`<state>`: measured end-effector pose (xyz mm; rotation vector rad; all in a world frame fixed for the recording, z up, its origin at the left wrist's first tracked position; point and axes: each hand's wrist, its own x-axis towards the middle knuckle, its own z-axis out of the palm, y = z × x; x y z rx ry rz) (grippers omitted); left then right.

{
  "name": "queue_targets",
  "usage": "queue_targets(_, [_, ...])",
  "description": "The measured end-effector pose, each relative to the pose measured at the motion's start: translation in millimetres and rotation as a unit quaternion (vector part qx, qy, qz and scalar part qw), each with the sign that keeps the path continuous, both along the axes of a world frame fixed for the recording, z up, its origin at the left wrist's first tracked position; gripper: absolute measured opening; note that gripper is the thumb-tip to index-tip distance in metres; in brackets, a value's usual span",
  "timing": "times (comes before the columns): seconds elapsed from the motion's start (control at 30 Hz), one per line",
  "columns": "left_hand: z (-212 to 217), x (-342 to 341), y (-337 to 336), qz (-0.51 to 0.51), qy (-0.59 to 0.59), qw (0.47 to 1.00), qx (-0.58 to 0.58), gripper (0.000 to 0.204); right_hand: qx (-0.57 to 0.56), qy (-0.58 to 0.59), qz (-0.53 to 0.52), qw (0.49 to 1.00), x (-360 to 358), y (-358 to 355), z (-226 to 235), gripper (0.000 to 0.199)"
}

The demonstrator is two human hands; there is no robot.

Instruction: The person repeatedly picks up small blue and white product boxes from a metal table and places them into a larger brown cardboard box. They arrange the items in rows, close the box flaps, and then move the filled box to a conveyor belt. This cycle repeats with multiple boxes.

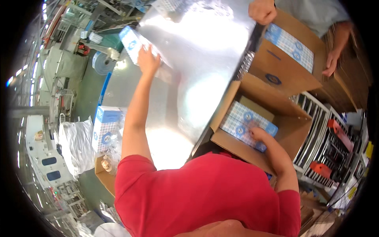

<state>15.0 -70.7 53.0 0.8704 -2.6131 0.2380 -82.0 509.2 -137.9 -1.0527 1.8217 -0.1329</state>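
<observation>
At the far left of the metal table, my left hand has its fingers wrapped over a blue-and-white box, which sits tilted under the palm. My right hand reaches down into an open cardboard carton. Its fingers are curled against the blue-and-white patterned boxes that lie inside; whether they grip one is hard to see. Beyond this carton a second open carton holds another patterned box.
A co-worker's hand is by the far carton, and another hangs at its right. The shiny metal table spreads ahead of me. More patterned boxes stand left of my forearm. A roller conveyor runs along the right.
</observation>
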Motion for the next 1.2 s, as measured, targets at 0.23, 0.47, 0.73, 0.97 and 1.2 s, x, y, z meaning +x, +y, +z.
queue_targets(0.23, [27.5, 0.9, -104.4, 0.281, 0.059, 0.902, 0.324, 0.113, -0.199, 0.056, -0.127, 0.970, -21.6, -68.8, 125.2, 0.025])
queue_targets(0.47, [18.9, 47.1, -14.1, -0.066, -0.082, 0.958, 0.267, 0.104, -0.474, 0.252, -0.006, 0.844, -11.1, -240.4, 243.2, 0.051])
queue_targets(0.73, [74.5, 127.9, 114.9, -0.252, -0.138, 0.870, 0.400, 0.096, -0.362, 0.307, 0.220, 0.852, -3.5, -315.6, 252.8, 0.101])
queue_targets(0.97, [29.0, 94.7, 75.7, -0.132, -0.186, 0.792, 0.566, 0.078, -0.357, 0.311, 0.220, 0.853, -3.8, -317.4, 252.6, 0.098])
queue_targets(1.2, [42.8, -15.1, -51.7, -0.019, -0.012, 0.988, 0.150, 0.066, -0.347, 0.304, 0.216, 0.860, -2.0, -319.3, 251.7, 0.095])
